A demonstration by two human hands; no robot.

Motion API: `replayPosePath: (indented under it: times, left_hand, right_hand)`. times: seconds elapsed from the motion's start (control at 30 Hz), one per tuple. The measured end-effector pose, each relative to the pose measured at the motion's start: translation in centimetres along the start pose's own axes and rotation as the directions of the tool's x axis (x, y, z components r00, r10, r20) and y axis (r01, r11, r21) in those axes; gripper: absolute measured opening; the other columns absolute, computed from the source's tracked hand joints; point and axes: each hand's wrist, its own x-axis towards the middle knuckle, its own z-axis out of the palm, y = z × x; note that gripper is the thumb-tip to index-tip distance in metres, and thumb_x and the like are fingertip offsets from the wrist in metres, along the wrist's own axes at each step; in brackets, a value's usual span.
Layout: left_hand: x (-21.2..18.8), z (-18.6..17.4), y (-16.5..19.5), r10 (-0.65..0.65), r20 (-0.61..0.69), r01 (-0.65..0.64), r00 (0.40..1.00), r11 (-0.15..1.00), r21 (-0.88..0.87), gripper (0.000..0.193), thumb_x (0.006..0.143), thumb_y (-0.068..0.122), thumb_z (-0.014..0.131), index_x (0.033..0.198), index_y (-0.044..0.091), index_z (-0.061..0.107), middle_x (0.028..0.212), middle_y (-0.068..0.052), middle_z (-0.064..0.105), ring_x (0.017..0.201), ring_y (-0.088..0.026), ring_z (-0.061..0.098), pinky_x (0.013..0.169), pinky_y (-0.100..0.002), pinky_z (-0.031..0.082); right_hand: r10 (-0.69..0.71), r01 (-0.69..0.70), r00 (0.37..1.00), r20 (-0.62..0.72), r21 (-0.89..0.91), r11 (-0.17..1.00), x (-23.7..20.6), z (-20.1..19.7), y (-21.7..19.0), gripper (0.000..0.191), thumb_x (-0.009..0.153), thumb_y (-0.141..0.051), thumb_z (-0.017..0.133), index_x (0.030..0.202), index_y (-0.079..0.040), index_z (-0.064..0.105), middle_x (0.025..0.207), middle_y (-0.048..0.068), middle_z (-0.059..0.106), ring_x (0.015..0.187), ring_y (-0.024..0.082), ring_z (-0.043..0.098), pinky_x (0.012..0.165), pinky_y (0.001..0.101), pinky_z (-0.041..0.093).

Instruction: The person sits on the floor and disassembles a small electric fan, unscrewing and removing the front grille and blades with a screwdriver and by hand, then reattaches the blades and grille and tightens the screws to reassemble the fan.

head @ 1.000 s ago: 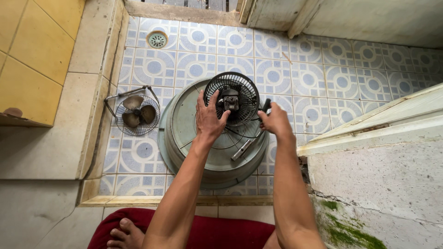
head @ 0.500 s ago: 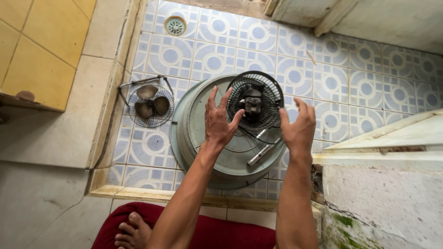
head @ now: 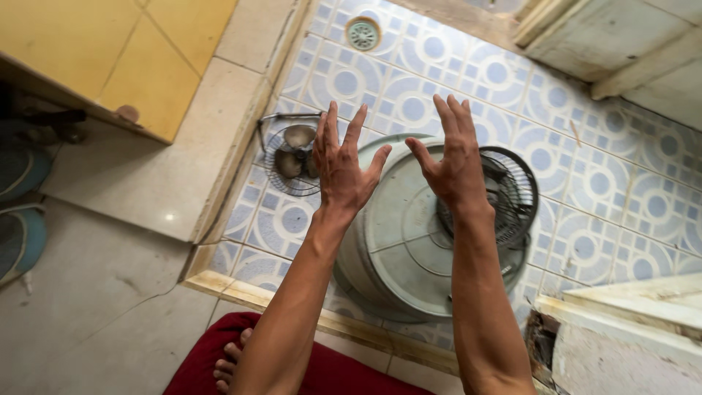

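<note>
Yellow tiled ledge: located at upper left, beside the patterned floor.
Detached fan guard: laid flat on the floor, just left of the basin, with the blades seen inside it.
Left hand: raised above the basin's left edge, back of hand shown; fingers are spread apart, nothing is held.
Upturned metal basin: set on the floor, base up, below both hands.
Right hand: raised above the basin; fingers are apart, nothing is gripped.
Fan body: rested on the basin's right side, partly hidden by the right wrist, untouched.
Floor drain: set in the tiles at top.
</note>
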Motion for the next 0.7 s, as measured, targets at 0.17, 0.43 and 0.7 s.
replayPosePath:
  times: [0.17, 0.43, 0.7]
  left_hand:
    - [1.3, -2.3, -5.5, -0.057, -0.062, 0.057, 0.996, 0.998, -0.003, 0.073, 0.085, 0.033, 0.084, 0.148, 0.015, 0.052, 0.159, -0.026, 0.033, 0.146, -0.045, 0.033, 0.118, -0.056, 0.031]
    - [3.2, -3.6, -14.9, -0.214, 0.016, 0.214, 0.977, 0.977, -0.004, 0.062, 0.082, 0.025, 0.084, 0.137, 0.011, 0.058, 0.151, -0.022, 0.042, 0.134, -0.041, 0.047, 0.11, -0.048, 0.044]
    - [3.9, -2.3, -22.0, -0.422, 0.183, 0.426, 0.888, 0.905, 0.021, 0.056, 0.084, 0.02, 0.079, 0.134, 0.009, 0.057, 0.139, -0.013, 0.054, 0.121, -0.035, 0.061, 0.096, -0.044, 0.054]
  right_hand:
    - [-0.071, 0.068, 0.994, 0.086, 0.036, 0.997, 2.8, 5.8, -3.2, 0.073, 0.092, -0.025, 0.082, 0.152, -0.004, 0.046, 0.154, 0.026, 0.046, 0.143, 0.045, 0.043, 0.115, 0.0504, 0.042]
    - [-0.066, 0.04, 0.965, 0.252, 0.108, 0.993, 6.1, 16.0, -6.3, 0.074, 0.089, -0.021, 0.081, 0.152, -0.011, 0.045, 0.142, 0.019, 0.056, 0.127, 0.039, 0.057, 0.101, 0.0468, 0.05]
    - [-0.05, 0.034, 0.931, 0.362, 0.051, 0.998, 7.3, 25.8, -4.1, 0.073, 0.082, -0.016, 0.082, 0.146, -0.011, 0.049, 0.131, 0.016, 0.061, 0.121, 0.039, 0.058, 0.098, 0.0465, 0.05]
